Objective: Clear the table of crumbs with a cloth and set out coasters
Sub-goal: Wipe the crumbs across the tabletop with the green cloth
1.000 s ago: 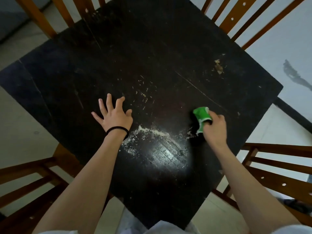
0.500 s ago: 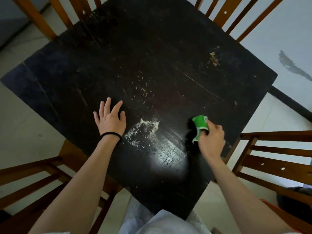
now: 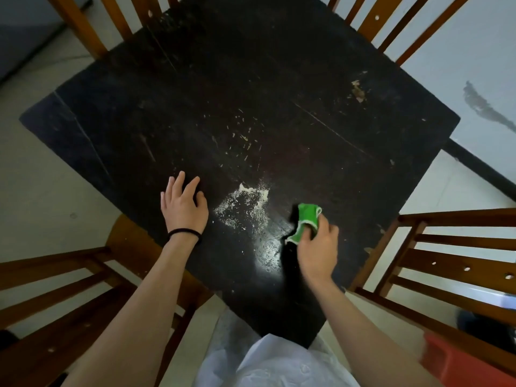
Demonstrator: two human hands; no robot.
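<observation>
A dark square table (image 3: 251, 79) fills the view. A patch of pale crumbs (image 3: 243, 205) lies near its front edge, with scattered flecks (image 3: 243, 135) further in. My right hand (image 3: 317, 247) is shut on a bunched green cloth (image 3: 305, 220), pressed on the table just right of the crumb patch. Left of the patch, my left hand (image 3: 183, 205) rests flat on the table with fingers apart and a black band on the wrist. No coasters are in view.
Wooden slatted chairs stand around the table: at the near left (image 3: 55, 289), the near right (image 3: 452, 247), the far left (image 3: 92, 20) and the far right (image 3: 391, 20). A chipped spot (image 3: 358, 90) marks the far right of the tabletop. Pale floor surrounds everything.
My right hand has swept the cloth leftward toward the crumbs, gathering them into a tighter patch beside my left hand. My left hand stayed on the table, its fingers drawn closer together.
</observation>
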